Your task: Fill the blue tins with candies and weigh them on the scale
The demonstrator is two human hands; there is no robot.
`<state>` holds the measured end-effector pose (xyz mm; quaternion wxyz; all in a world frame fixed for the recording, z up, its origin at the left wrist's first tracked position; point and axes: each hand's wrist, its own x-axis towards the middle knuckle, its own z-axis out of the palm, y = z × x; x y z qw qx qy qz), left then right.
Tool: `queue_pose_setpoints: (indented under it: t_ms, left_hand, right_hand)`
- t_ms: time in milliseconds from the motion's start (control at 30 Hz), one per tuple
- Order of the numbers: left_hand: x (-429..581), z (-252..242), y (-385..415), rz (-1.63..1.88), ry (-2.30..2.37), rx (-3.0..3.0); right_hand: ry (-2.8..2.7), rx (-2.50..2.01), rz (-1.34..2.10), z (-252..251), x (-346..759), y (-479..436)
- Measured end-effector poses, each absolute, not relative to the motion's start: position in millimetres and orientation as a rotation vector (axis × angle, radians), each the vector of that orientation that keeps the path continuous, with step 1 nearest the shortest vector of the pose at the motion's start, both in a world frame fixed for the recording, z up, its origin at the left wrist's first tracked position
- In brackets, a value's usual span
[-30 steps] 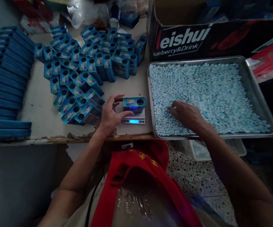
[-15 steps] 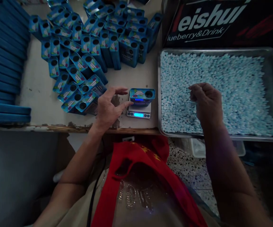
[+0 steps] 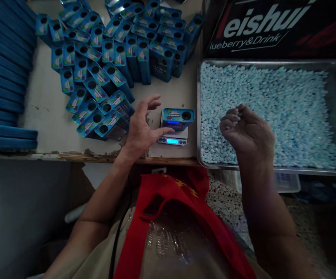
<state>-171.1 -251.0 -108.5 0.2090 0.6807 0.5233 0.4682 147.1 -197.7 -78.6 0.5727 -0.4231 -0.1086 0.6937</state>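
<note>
A blue tin (image 3: 177,114) with a round hole in its top stands on a small digital scale (image 3: 182,133) with a lit display. My left hand (image 3: 143,130) is just left of the tin, open, its thumb stretched along the tin's lower front and its fingers apart. Whether the thumb touches the tin, I cannot tell. Over the metal tray (image 3: 199,116) of pale blue and white candies (image 3: 296,116), my right hand (image 3: 248,128) is turned partly palm up. Its fingers are curled, with a few small candies (image 3: 238,114) showing at the fingertips.
Many blue tins (image 3: 109,124) with holes in their tops stand grouped behind and left of my left hand. More blue tins (image 3: 5,77) are stacked at the far left. A black printed box (image 3: 261,29) stands behind the tray. The table's worn wooden edge (image 3: 104,158) runs nearest me.
My right hand has rolled from knuckles up to partly palm up, bringing candies into sight at its fingertips. My left fingers have lifted away from the tin and spread wider.
</note>
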Motion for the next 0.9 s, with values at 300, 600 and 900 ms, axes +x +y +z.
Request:
queue_pose_setpoints:
  t_ms: [300,600,900]
  left_hand:
    - [-148.9,-111.8,-241.3,1.179,1.42,1.772]
    - [-114.1,-77.5,-226.3,1.247,1.437,1.851]
    - [-73.3,-70.9,-202.4,1.338,1.373,2.059]
  right_hand:
    - [-0.227,-0.864,1.712,-42.1,92.1,-192.7]
    - [-0.913,-0.832,1.448,-42.2,72.8,-173.4]
    - [-1.136,-0.975,1.01,-25.2,86.2,-174.9]
